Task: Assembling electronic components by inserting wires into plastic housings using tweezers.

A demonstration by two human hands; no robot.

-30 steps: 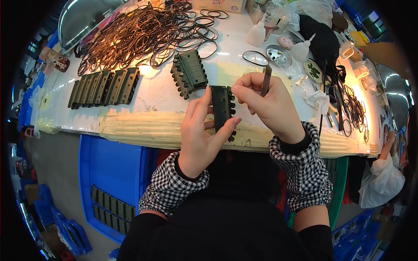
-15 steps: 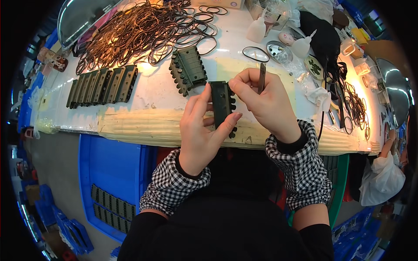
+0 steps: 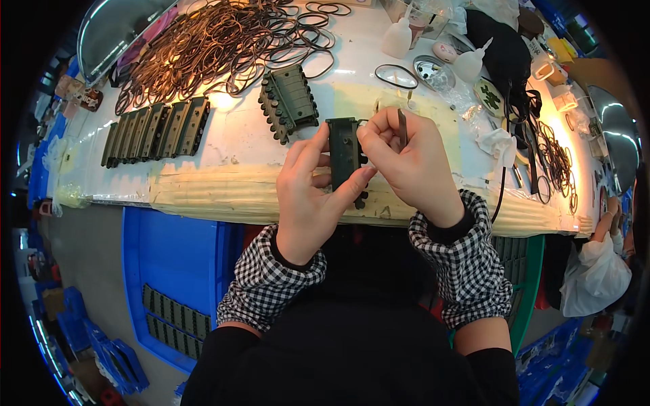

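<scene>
My left hand (image 3: 308, 183) is closed around a dark green plastic model hull (image 3: 344, 154) with round wheels along its right side. Its long body stands nearly upright in the picture, over the table's front edge. My right hand (image 3: 413, 159) is beside the hull's upper right corner, thumb and forefinger pinched together at the wheels. Whether a small part sits in that pinch is hidden. A thin, dark, flat tool (image 3: 403, 128) sticks up from between the right fingers. Just beyond my left hand, more wheeled green hulls (image 3: 290, 101) stand together on the table.
A row of green hulls (image 3: 157, 132) stands at left, below a heap of dark rubber bands (image 3: 203, 47). White squeeze bottles (image 3: 398, 39) and a round dish (image 3: 433, 73) are at the back right. A blue bin (image 3: 169, 257) with green parts sits below the table edge.
The right fingers have shifted slightly along the hull's upper right edge, and the tool leans a little differently. The left hand keeps its hold; the whole view has shifted slightly.
</scene>
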